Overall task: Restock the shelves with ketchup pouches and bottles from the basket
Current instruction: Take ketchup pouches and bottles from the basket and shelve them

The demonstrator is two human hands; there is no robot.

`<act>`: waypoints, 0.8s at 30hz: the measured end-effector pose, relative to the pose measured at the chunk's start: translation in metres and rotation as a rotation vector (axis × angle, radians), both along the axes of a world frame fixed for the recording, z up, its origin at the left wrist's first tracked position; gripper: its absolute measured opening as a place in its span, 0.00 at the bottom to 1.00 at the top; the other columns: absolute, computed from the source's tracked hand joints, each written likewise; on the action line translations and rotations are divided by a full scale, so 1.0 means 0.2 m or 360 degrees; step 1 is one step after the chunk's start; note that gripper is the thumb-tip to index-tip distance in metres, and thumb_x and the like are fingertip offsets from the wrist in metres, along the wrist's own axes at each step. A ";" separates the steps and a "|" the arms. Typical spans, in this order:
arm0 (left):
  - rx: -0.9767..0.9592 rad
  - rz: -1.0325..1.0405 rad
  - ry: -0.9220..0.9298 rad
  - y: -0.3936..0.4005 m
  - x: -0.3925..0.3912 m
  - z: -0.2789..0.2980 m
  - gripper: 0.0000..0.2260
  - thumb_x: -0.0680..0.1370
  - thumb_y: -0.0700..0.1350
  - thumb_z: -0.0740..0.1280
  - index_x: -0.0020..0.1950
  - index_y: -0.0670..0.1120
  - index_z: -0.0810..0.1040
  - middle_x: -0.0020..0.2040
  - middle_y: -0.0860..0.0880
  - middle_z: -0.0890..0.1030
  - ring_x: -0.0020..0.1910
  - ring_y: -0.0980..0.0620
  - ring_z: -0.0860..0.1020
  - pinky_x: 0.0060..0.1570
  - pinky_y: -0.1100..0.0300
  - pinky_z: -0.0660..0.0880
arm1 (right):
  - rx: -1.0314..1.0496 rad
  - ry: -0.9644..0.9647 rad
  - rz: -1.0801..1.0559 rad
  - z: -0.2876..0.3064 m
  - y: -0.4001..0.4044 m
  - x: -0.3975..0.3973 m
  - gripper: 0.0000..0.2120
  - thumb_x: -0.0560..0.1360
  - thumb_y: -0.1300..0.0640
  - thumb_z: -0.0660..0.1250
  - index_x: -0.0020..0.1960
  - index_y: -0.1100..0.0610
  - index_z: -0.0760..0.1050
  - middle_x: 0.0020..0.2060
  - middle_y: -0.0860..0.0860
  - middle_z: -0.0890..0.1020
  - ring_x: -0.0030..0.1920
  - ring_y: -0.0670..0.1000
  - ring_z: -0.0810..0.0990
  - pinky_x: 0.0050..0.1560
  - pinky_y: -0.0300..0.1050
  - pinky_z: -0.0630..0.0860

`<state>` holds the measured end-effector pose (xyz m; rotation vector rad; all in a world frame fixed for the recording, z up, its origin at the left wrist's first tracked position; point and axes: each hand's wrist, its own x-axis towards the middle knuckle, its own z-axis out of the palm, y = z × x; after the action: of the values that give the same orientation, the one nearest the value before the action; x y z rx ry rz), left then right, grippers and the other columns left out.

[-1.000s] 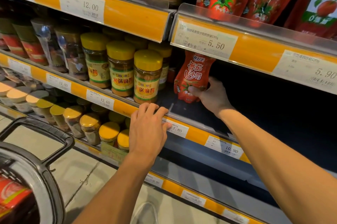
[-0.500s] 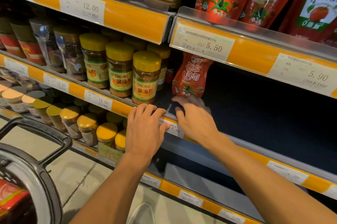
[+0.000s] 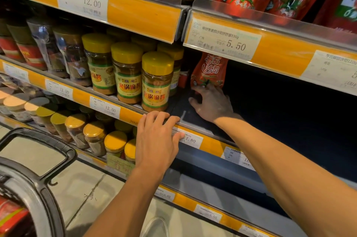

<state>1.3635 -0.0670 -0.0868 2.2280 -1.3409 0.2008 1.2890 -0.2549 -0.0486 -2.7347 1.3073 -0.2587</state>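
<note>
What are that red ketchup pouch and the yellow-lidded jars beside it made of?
The ketchup pouch looks like glossy flexible plastic film: it creases and catches light. The jars seem clear plastic or glass, hard to tell, with matte yellow plastic lids and paper-like labels.

Glossy red foil-like ketchup pouch is standing beside clear plastic jars with matt yellow lids; shiny metal shelf edge is carrying paper price labels.

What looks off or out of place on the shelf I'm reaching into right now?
Nothing is spilled or damaged. One oddity: a single red ketchup pouch stands alone beside the yellow-lidded jars, the dark shelf to its right bare. Your right hand reaches to its base, fingers at its bottom edge.
</note>
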 end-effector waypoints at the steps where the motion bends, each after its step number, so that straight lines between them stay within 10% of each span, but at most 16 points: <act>1: 0.0008 0.0003 -0.0001 0.00 0.00 0.00 0.19 0.77 0.58 0.70 0.65 0.54 0.78 0.61 0.51 0.78 0.65 0.49 0.71 0.67 0.47 0.68 | 0.0002 0.0002 0.0000 0.00 -0.02 0.00 0.25 0.80 0.39 0.61 0.75 0.42 0.66 0.73 0.53 0.68 0.73 0.59 0.65 0.68 0.64 0.66; 11: 0.0000 0.0013 -0.0065 -0.01 -0.01 0.00 0.18 0.76 0.57 0.71 0.64 0.54 0.78 0.59 0.52 0.78 0.62 0.49 0.72 0.64 0.49 0.71 | 0.0055 -0.0030 -0.0001 0.01 0.02 -0.05 0.25 0.80 0.38 0.59 0.76 0.42 0.65 0.76 0.51 0.66 0.75 0.58 0.63 0.71 0.63 0.61; 18: 0.0172 0.0083 0.0010 0.00 -0.09 0.12 0.18 0.79 0.57 0.64 0.68 0.56 0.74 0.68 0.54 0.74 0.70 0.50 0.68 0.71 0.44 0.63 | 0.0036 -0.0278 0.0006 0.11 0.38 -0.42 0.16 0.81 0.43 0.62 0.66 0.46 0.74 0.55 0.48 0.79 0.58 0.52 0.76 0.56 0.50 0.74; 24: 0.0041 -0.0216 0.0428 0.09 -0.49 0.34 0.16 0.81 0.58 0.63 0.65 0.53 0.76 0.61 0.53 0.81 0.61 0.51 0.77 0.58 0.50 0.76 | 0.0117 -0.0398 -0.0150 0.32 0.68 -0.98 0.12 0.80 0.43 0.62 0.60 0.46 0.76 0.48 0.43 0.79 0.48 0.47 0.77 0.45 0.45 0.72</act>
<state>1.2660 -0.0497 -0.0197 2.0866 -1.3439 -0.1603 1.0938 -0.1190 0.0149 -2.4867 1.3472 -0.5299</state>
